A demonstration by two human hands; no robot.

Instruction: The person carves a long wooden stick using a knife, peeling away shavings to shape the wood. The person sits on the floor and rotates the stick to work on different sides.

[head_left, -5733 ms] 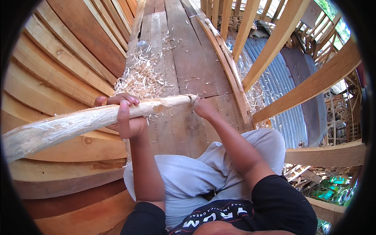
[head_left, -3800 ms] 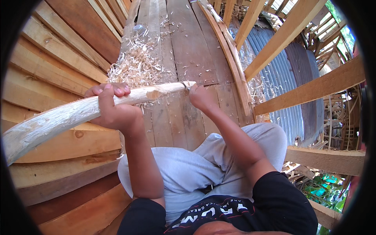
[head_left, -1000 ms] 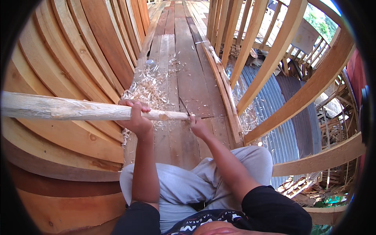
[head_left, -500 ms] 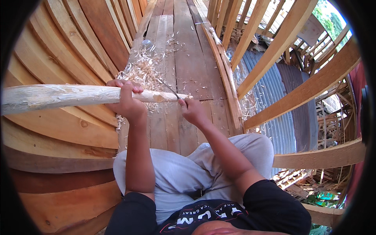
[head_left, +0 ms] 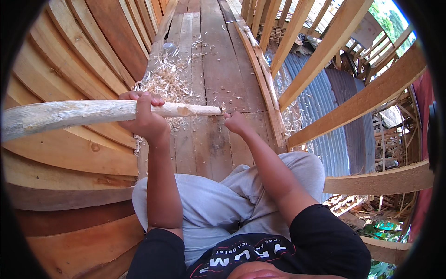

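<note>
A long pale wooden pole (head_left: 79, 113), stripped of bark, runs in from the left edge and narrows to a tip in the middle. My left hand (head_left: 147, 111) is closed around it, fingers over the top. By the tip, my right hand (head_left: 236, 122) is closed on a knife; its handle is hidden in the fist and only a small dark part of the blade (head_left: 222, 109) shows against the wood. A lighter cut facet (head_left: 184, 110) marks the pole between my hands.
Curled wood shavings (head_left: 165, 80) lie heaped on the plank floor (head_left: 223, 69), with a clear cup or jar (head_left: 168, 48) beyond. A plank wall (head_left: 69, 153) rises on the left. Wooden railing slats (head_left: 320, 56) stand on the right, above corrugated metal sheets (head_left: 325, 139).
My right hand has slid right and slightly up along the pole to its tip, taking the knife with it. My left hand keeps its grip, and the view has shifted slightly.
</note>
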